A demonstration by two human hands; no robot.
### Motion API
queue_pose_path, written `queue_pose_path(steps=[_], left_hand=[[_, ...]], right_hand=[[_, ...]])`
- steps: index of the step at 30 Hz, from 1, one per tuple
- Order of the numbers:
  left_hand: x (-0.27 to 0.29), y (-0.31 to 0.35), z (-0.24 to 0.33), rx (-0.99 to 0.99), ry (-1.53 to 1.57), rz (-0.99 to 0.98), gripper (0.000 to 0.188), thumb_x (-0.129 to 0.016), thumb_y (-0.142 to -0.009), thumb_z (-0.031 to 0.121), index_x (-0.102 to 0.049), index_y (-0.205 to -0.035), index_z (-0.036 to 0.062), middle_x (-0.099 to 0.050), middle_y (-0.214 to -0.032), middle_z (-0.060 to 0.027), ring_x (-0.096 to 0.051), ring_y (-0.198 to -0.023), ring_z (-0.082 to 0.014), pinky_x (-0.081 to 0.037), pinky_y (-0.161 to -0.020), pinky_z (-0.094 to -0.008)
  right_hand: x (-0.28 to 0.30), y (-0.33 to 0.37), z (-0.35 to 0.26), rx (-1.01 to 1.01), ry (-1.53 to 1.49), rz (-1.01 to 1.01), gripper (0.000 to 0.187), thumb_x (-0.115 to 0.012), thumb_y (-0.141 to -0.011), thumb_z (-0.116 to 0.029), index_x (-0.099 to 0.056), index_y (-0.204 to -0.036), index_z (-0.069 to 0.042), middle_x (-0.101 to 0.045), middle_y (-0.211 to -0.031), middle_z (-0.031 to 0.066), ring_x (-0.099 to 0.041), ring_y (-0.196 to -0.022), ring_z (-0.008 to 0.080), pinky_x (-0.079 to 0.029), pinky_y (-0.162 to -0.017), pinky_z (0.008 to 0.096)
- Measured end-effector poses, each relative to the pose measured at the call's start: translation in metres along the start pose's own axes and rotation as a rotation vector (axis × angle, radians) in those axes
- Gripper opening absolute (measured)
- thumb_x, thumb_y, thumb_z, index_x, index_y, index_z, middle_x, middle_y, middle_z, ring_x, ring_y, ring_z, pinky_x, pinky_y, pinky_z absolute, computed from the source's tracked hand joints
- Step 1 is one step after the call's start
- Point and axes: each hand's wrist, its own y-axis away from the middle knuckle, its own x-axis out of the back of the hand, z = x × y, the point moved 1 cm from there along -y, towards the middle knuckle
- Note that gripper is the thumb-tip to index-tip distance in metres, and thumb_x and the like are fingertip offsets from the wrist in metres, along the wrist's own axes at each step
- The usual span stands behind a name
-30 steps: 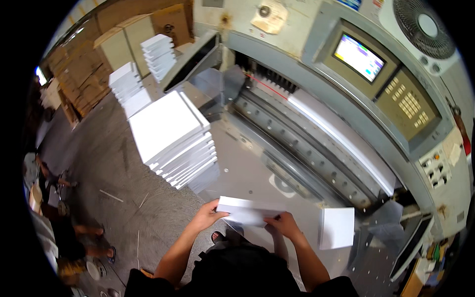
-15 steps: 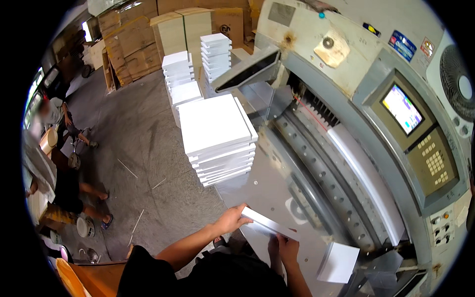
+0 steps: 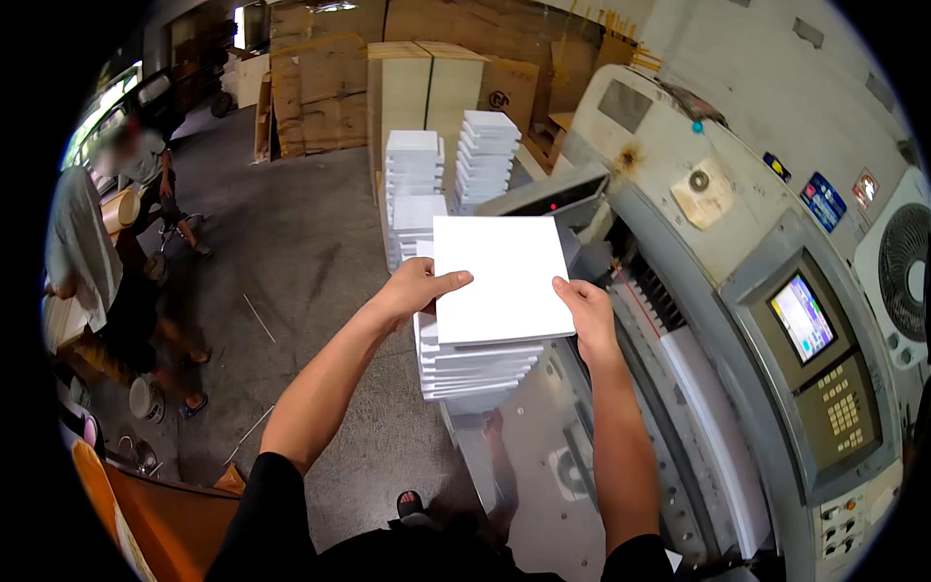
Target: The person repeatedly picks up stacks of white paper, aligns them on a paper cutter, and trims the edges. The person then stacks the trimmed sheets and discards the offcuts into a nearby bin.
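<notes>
A square block of white paper [image 3: 502, 276] lies flat between my two hands, over a tall pile of similar blocks [image 3: 477, 373]. My left hand [image 3: 419, 289] grips its left edge, thumb on top. At the opposite edge my right hand [image 3: 589, 312] holds it the same way, the fingers underneath hidden. Whether the block rests on the pile or hangs just above it, I cannot tell. The pile stands at the edge of the paper cutter's grey metal table [image 3: 543, 485].
More white paper stacks [image 3: 415, 160] stand behind the pile, before large cardboard cartons [image 3: 320, 97]. To the right rises the cutting machine [image 3: 669, 165] with a lit screen [image 3: 803, 318] and a fan [image 3: 902, 276]. Two people [image 3: 92, 252] are at the far left.
The block was tilted on edge over the metal table near me. Both hands have carried it forward and laid it level over the pile. My view has shifted too.
</notes>
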Motion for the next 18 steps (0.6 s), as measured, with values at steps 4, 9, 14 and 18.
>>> queue_pose_path(steps=[4, 9, 14, 18], left_hand=[[0.024, -0.031, -0.016, 0.162, -0.134, -0.022, 0.058, -0.077, -0.084, 0.042, -0.065, -0.105, -0.0103, -0.07, -0.09, -0.0162, -0.069, -0.074, -0.0196, -0.058, -0.063, -0.0295], [0.026, -0.031, -0.026, 0.14, -0.043, 0.002, 0.062, -0.079, -0.081, 0.04, -0.063, -0.108, -0.0126, -0.07, -0.094, -0.0213, -0.072, -0.077, -0.0228, -0.06, -0.063, -0.0291], [0.028, -0.03, -0.028, 0.123, -0.013, 0.018, 0.062, -0.079, -0.082, 0.042, -0.063, -0.105, -0.0139, -0.071, -0.087, -0.0204, -0.072, -0.073, -0.0218, -0.06, -0.06, -0.0286], [0.049, -0.037, -0.014, 0.224, -0.248, -0.096, 0.058, -0.074, -0.086, 0.045, -0.066, -0.095, -0.0115, -0.069, -0.073, -0.0149, -0.069, -0.061, -0.018, -0.058, -0.054, -0.0267]], right_hand=[[-0.015, -0.035, 0.022, -0.192, 0.023, -0.088, 0.037, -0.077, -0.085, -0.03, -0.07, -0.094, 0.005, -0.068, -0.084, 0.0048, -0.059, -0.077, 0.01, -0.044, -0.072, 0.0243], [-0.019, -0.037, 0.049, -0.281, -0.053, -0.053, 0.049, -0.08, -0.081, -0.036, -0.069, -0.105, 0.006, -0.07, -0.099, 0.011, -0.063, -0.091, 0.0178, -0.045, -0.085, 0.0301], [-0.017, -0.048, 0.055, -0.318, -0.003, -0.068, 0.054, -0.08, -0.08, -0.039, -0.068, -0.108, 0.006, -0.069, -0.107, 0.0135, -0.061, -0.103, 0.0199, -0.043, -0.092, 0.0349], [-0.006, -0.03, 0.049, -0.244, -0.158, -0.019, 0.047, -0.073, -0.088, -0.037, -0.067, -0.11, 0.005, -0.069, -0.1, 0.0099, -0.062, -0.094, 0.0158, -0.048, -0.08, 0.0312]])
